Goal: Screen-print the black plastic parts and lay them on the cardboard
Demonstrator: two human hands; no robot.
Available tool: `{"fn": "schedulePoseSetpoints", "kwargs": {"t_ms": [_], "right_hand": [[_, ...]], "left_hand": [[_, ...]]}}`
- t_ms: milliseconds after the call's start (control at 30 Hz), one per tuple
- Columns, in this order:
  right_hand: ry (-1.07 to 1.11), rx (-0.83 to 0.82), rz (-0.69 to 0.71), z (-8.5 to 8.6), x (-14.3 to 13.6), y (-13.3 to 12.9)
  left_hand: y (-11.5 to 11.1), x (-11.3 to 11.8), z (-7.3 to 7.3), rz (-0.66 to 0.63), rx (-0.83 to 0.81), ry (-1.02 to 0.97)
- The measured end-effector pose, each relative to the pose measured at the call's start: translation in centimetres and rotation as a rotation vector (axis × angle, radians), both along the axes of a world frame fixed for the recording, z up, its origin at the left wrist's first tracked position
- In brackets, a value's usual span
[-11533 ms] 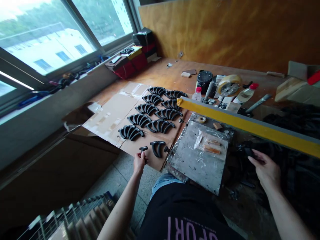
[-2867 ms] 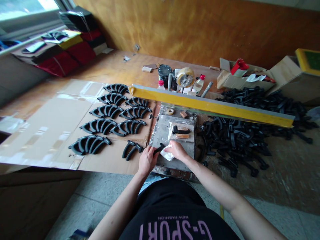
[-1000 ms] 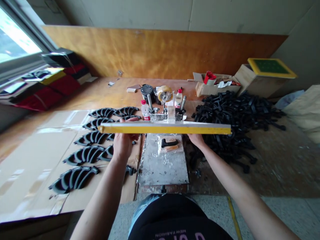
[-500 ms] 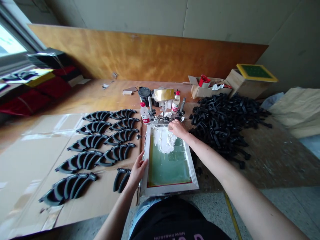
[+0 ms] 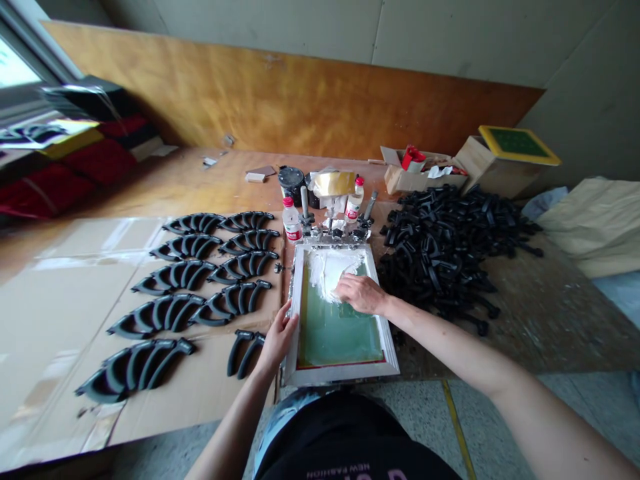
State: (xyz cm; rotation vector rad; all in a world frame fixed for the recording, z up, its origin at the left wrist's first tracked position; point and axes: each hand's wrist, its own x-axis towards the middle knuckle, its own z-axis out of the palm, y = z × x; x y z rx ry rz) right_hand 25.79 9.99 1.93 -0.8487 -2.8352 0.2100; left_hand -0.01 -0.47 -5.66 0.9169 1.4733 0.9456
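Screen frame (image 5: 340, 375) lying flat near the front of the counter (image 5: 170, 175).
Left hand (image 5: 278, 339): loosely open, thumb spread against the frame's left rail. Right hand (image 5: 361, 293): fingers curled, at the near edge of the white paste (image 5: 326, 270) on the green mesh (image 5: 340, 341); inside of grip hidden, hold impossible to tell. Clamp (image 5: 333, 235) at the frame's far end. To the left, curved black parts (image 5: 173, 313) in rows on cardboard (image 5: 200, 360); to the right, heap of black parts (image 5: 440, 247).
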Motion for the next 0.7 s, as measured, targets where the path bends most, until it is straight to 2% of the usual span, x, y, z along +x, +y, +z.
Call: {"fn": "schedulePoseSetpoints", "kwargs": {"t_ms": [67,133,233,333,400,467,533,633,700], "right_hand": [[0.022,-0.035,0.018,0.7,0.3,0.4],[0.041,-0.017,-0.089,0.9,0.0,0.8],[0.021,0.063,-0.212,0.2,-0.7,0.1],[0.014,0.062,-0.122,-0.7,-0.4,-1.5],[0.057,0.026,-0.096,-0.7,0.0,-1.6],[0.119,-0.007,-0.162,-0.1,-0.1,-0.2],[0.185,-0.033,-0.284,0.8,-0.8,2.5],[0.226,-0.068,-0.466,2.6,-1.2,7.3],[0.251,-0.054,-0.598,3.9,0.2,9.8]], "left_hand": [[0.0,0.1,0.5,0.023,0.006,-0.002],[-0.1,0.3,1.1,0.050,0.022,-0.003],[-0.2,0.5,1.7,0.084,0.038,-0.003],[-0.2,0.6,2.0,0.108,0.029,-0.002],[-0.2,0.7,2.1,0.119,0.014,0.002],[-0.2,0.6,2.7,0.112,0.000,-0.003],[-0.3,0.4,3.8,0.078,-0.007,-0.017],[-0.2,-0.1,6.8,0.052,0.018,-0.033],[0.4,-0.3,9.1,0.068,0.048,-0.023]]}}
